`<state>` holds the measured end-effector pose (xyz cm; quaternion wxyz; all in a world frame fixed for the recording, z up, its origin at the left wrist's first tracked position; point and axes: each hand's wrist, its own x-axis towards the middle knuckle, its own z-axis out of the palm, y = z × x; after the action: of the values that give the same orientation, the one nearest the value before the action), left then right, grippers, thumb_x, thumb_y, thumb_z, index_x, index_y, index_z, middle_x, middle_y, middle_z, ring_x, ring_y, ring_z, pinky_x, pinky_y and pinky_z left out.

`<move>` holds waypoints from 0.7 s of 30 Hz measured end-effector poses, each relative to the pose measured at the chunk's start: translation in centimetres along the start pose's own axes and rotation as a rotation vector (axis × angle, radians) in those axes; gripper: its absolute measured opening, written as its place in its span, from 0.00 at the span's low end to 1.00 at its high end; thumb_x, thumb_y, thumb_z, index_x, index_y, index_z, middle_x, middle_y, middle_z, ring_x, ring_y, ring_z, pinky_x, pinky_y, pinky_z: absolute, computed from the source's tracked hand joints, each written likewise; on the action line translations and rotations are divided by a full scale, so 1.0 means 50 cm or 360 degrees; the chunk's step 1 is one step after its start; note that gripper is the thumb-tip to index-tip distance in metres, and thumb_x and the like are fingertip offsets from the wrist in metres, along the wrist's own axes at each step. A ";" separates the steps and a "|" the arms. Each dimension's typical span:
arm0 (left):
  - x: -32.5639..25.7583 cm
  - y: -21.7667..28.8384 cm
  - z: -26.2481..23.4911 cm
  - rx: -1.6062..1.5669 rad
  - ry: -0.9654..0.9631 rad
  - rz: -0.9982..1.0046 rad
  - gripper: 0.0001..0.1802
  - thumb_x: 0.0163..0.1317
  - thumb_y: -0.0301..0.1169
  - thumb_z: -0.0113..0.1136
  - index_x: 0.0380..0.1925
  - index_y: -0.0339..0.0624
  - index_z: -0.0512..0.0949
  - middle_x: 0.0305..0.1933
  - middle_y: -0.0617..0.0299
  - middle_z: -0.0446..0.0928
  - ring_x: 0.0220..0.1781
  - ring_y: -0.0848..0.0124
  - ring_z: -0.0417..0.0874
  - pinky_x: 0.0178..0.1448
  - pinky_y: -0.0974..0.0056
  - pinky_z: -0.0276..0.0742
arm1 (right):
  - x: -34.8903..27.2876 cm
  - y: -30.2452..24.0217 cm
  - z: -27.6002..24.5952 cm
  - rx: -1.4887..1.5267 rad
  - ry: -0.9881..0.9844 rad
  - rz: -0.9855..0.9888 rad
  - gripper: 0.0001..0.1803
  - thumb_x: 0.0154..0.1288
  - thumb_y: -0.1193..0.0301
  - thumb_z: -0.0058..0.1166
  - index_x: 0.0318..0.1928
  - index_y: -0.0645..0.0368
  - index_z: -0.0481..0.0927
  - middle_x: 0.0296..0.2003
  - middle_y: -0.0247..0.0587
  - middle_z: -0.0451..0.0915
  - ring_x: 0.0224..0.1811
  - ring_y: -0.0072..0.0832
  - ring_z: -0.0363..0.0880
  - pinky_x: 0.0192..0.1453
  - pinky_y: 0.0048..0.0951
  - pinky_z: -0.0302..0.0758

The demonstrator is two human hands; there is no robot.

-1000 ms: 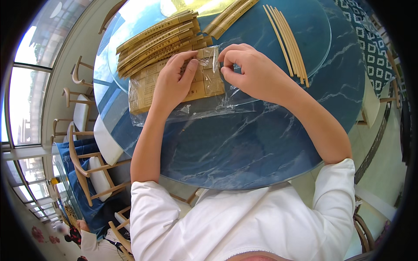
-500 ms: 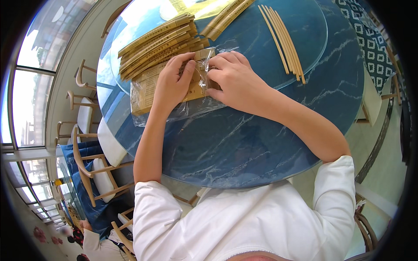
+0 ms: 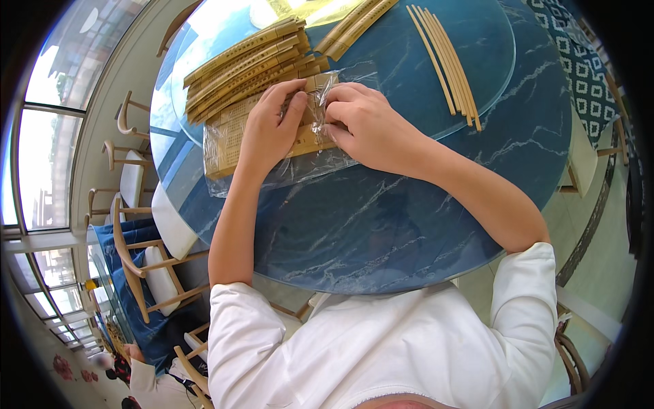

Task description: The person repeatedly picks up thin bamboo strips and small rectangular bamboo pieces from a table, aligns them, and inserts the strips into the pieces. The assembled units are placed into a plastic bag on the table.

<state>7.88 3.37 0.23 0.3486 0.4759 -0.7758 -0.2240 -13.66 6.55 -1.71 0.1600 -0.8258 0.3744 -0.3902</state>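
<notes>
A clear plastic bag [image 3: 281,178] holding tan printed paper packets [image 3: 229,138] lies on the near left part of the table. My left hand [image 3: 274,126] holds the bag from above, its fingers bent over the packets and its thumb apart from them. At the bag's crumpled right end, my right hand [image 3: 362,123] pinches the plastic between thumb and fingers. Just beyond my left hand is a pile of long, narrow tan paper sleeves [image 3: 246,65] with dark printing. The tips of several fingers are hidden behind the plastic and knuckles.
Two more long paper sleeves [image 3: 355,28] lie farther back. Several bare wooden chopsticks [image 3: 446,65] lie side by side at the right, across the edge of the glass turntable [image 3: 501,85]. The round table [image 3: 381,235] is dark blue marble. Wooden chairs [image 3: 163,276] stand at the left.
My right hand has shifted slightly, its fingers drawn closer together on the plastic. The plastic's far right corner lies spread out more. My left hand has barely moved.
</notes>
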 end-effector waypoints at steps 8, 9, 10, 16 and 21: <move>0.000 -0.009 -0.025 0.0114 -0.0090 0.0071 0.21 0.80 0.41 0.61 0.63 0.39 0.82 0.61 0.50 0.84 0.60 0.53 0.85 0.65 0.56 0.79 | 0.058 -0.011 -0.198 0.0263 0.0080 0.0662 0.16 0.84 0.63 0.55 0.40 0.61 0.83 0.28 0.26 0.76 0.32 0.12 0.76 0.43 0.24 0.83; 0.004 -0.003 -0.023 0.0091 -0.0095 0.0105 0.22 0.80 0.42 0.61 0.65 0.41 0.81 0.62 0.51 0.84 0.59 0.54 0.86 0.63 0.57 0.80 | 0.055 0.016 -0.223 0.0337 0.0204 0.0564 0.15 0.84 0.62 0.56 0.41 0.60 0.84 0.30 0.27 0.78 0.32 0.14 0.78 0.44 0.24 0.84; 0.007 0.008 -0.020 0.0069 -0.0099 0.0138 0.23 0.79 0.43 0.62 0.66 0.42 0.80 0.64 0.51 0.84 0.57 0.55 0.86 0.62 0.57 0.80 | 0.051 0.042 -0.246 0.0413 0.0326 0.0463 0.15 0.84 0.62 0.56 0.42 0.59 0.85 0.31 0.28 0.80 0.33 0.15 0.79 0.46 0.24 0.85; 0.058 0.120 0.043 -0.0205 -0.0202 0.0330 0.28 0.76 0.44 0.67 0.69 0.40 0.78 0.66 0.55 0.84 0.47 0.68 0.89 0.48 0.65 0.83 | 0.063 -0.042 -0.312 0.1336 0.0574 0.0743 0.15 0.84 0.62 0.57 0.40 0.58 0.82 0.35 0.33 0.83 0.36 0.20 0.86 0.48 0.27 0.87; 0.098 0.145 0.048 -0.0490 -0.0184 0.0302 0.18 0.82 0.32 0.60 0.66 0.37 0.80 0.54 0.59 0.89 0.57 0.73 0.88 0.62 0.66 0.83 | 0.045 -0.023 -0.350 0.1584 0.0766 0.0618 0.14 0.84 0.62 0.56 0.42 0.59 0.83 0.36 0.32 0.84 0.35 0.18 0.85 0.45 0.22 0.85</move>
<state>0.38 2.27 5.17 0.3916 0.3279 -0.7925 -0.3333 -25.52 6.13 11.41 0.5077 -0.4556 0.3165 -0.6592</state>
